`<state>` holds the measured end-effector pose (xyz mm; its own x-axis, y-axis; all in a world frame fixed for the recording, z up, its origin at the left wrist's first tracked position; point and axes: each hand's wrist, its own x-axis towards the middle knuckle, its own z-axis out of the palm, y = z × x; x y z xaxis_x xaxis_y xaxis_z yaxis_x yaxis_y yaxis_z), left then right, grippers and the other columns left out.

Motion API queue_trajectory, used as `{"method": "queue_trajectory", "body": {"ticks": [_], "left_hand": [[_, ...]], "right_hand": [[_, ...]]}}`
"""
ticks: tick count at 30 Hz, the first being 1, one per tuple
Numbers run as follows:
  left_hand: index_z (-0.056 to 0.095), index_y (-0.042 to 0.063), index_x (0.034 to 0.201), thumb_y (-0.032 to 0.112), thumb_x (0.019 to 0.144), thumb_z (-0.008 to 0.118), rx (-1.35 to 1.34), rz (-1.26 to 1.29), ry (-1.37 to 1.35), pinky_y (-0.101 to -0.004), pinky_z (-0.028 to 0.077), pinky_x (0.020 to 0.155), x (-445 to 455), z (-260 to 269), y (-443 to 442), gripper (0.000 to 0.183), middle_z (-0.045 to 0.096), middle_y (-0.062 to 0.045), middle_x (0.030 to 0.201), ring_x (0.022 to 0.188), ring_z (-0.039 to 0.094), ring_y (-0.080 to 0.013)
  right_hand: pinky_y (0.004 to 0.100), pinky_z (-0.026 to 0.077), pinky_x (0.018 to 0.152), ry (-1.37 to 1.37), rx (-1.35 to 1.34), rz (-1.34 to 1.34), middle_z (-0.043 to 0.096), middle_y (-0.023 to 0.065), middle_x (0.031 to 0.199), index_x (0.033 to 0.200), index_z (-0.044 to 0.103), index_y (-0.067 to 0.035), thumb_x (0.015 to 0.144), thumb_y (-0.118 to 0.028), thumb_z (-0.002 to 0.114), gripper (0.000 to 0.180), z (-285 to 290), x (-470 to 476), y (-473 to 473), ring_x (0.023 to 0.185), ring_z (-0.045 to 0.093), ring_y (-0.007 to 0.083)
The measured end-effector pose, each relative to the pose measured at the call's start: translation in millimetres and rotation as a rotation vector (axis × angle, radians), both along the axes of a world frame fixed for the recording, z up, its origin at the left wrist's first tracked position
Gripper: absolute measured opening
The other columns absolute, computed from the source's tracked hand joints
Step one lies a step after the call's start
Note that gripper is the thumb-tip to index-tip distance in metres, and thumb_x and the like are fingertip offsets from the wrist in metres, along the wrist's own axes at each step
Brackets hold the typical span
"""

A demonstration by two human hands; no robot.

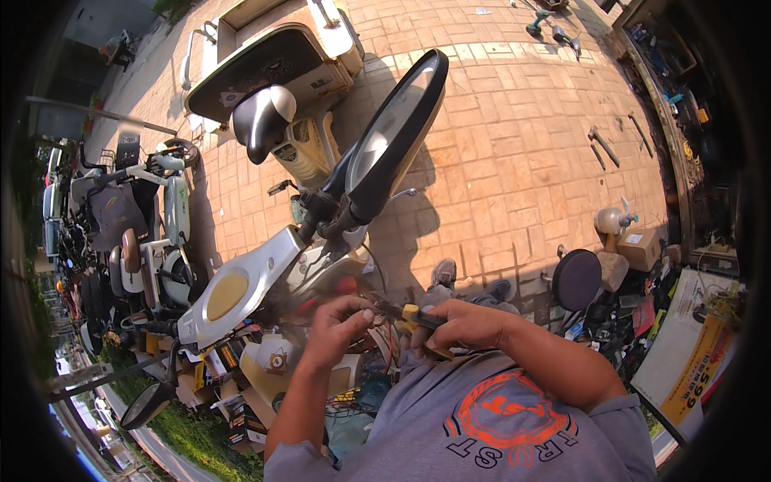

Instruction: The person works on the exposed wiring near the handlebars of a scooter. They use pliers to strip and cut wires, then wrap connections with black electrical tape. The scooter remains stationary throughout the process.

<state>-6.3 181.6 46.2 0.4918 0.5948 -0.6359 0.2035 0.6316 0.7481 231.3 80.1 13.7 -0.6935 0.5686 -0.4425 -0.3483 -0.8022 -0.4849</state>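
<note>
My right hand (461, 328) is closed around the yellow-and-black handles of a pair of pliers (414, 315). The jaws point left, towards my left hand (338, 330), whose thumb and forefinger pinch a thin wire (379, 319) by the jaw tips. Fine detail at the jaws is too small to tell. Red and pale wires (391, 349) hang just below. In front of my hands stands an electric scooter with a silver handlebar cover (250, 289) and a large mirror (394, 135). Something red (345, 284), blurred, is beside the wires at the scooter's front.
A cargo tricycle (319, 78) stands beyond the scooter on brick paving. Several parked scooters (174, 205) line the left. A hammer (604, 147) and power drills (538, 23) lie on the ground. At right are a round stool (576, 280) and a cardboard box (638, 248).
</note>
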Motion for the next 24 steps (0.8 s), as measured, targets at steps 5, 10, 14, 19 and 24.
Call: {"method": "queue_trajectory", "body": {"ticks": [5,10,14,19,24], "left_hand": [[0.064,-0.001,0.099,0.011,0.088,0.067,0.038,0.07,-0.107,-0.0264,0.047,0.06,-6.9,-8.7,2.7,0.016,0.064,-0.007,0.081,0.066,0.057,-0.0135],[0.062,-0.002,0.112,0.007,0.091,0.058,0.092,0.065,-0.012,-0.027,0.052,0.073,-9.7,-6.0,0.1,0.024,0.067,-0.01,0.097,0.083,0.065,-0.0135],[0.061,0.0,0.116,0.008,0.093,0.057,0.142,0.1,0.093,-0.0259,0.053,0.072,-4.5,-2.4,-7.1,0.025,0.066,-0.007,0.102,0.085,0.065,-0.0123],[0.065,-0.001,0.109,0.006,0.093,0.057,0.401,0.117,0.252,-0.0237,0.052,0.069,-4.6,1.0,-29.7,0.018,0.063,-0.004,0.097,0.084,0.064,-0.0105],[0.064,-0.001,0.101,0.006,0.086,0.061,0.736,0.158,0.361,-0.0347,0.049,0.079,3.8,1.1,-53.9,0.017,0.062,-0.013,0.098,0.09,0.061,-0.0285]], "right_hand": [[0.0406,0.051,0.087,-0.083,0.045,-0.261,0.058,0.0201,0.117,0.106,0.061,0.005,0.075,-0.002,0.058,0.032,2.9,4.1,-9.9,0.101,0.062,0.0304],[0.0454,0.049,0.083,-0.971,1.072,0.605,0.06,0.0168,0.103,0.092,0.068,-0.002,0.072,-0.012,0.061,0.024,-20.6,-16.1,-28.7,0.098,0.059,0.0347],[0.0407,0.049,0.08,-0.948,1.419,0.779,0.062,0.0135,0.103,0.087,0.071,-0.005,0.075,-0.017,0.061,0.02,-32.7,-64.6,-35.4,0.097,0.059,0.0302],[0.0399,0.047,0.083,-0.751,1.707,0.489,0.062,0.0141,0.101,0.092,0.068,-0.003,0.079,-0.014,0.057,0.021,-51.7,-134.2,-50.8,0.096,0.059,0.0292],[0.0398,0.047,0.084,-0.364,1.244,0.334,0.061,0.0156,0.099,0.1,0.061,-0.002,0.084,-0.008,0.051,0.019,-64.1,-189.4,-54.5,0.096,0.059,0.0259]]}}
